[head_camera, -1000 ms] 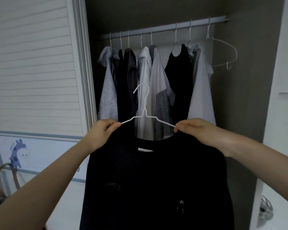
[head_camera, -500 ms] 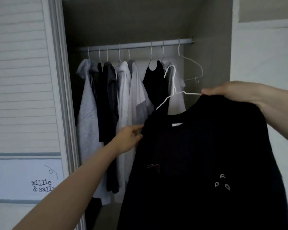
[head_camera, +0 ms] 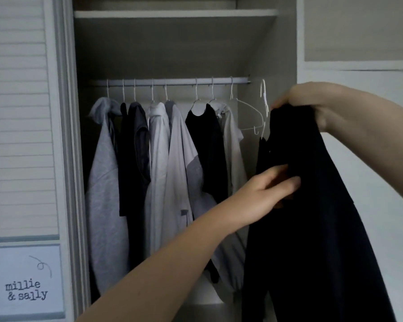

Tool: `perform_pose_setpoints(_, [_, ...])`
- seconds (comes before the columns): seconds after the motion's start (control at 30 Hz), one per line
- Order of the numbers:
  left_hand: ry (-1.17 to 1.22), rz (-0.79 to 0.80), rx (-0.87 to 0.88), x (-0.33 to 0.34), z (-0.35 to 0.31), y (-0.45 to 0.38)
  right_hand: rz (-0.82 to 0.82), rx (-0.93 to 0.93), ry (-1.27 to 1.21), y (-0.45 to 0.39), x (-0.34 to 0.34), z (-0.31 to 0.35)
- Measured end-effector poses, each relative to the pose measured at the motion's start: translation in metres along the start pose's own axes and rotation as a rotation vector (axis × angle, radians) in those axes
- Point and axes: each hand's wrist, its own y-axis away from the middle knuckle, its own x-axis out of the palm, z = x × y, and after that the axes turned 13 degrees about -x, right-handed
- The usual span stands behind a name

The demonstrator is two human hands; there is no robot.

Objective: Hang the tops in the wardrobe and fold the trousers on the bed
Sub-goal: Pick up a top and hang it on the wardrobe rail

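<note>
Right hand (head_camera: 312, 105) at 2 o'clock clamps the black top (head_camera: 312, 217) at its shoulder, keeping the hanger (head_camera: 264, 98) hook raised near the rail (head_camera: 172, 82), while left hand (head_camera: 265, 191) (fingers curled into fabric) steadies it.

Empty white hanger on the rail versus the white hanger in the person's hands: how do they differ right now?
The empty hanger hooks on the rail; the held hanger hooks on nothing, its hook just right of the rail's end. The empty hanger carries nothing; the held hanger carries a black top. No hand touches the empty hanger; the right hand holds the held one at the top's shoulder, the left hand holding the top. Both are thin white wire.
</note>
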Motion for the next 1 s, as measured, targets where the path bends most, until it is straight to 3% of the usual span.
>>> perform_pose_setpoints(0.33, [0.073, -0.036, -0.017, -0.002, 0.001, -0.004, -0.056, -0.063, 0.123, -0.026, 0.02, -0.01])
perform_pose_setpoints(0.5, [-0.133, -0.189, 0.037, -0.005, 0.015, -0.021, -0.024, -0.043, 0.13, -0.041, 0.029, -0.021])
perform_pose_setpoints(0.6, [-0.159, -0.234, 0.098, -0.004, 0.016, -0.032, -0.088, -0.056, 0.144, -0.053, 0.023, -0.021])
perform_pose_setpoints(1.0, [-0.189, -0.127, 0.187, -0.039, 0.014, -0.081, -0.175, -0.048, 0.139, -0.088, 0.01, -0.038])
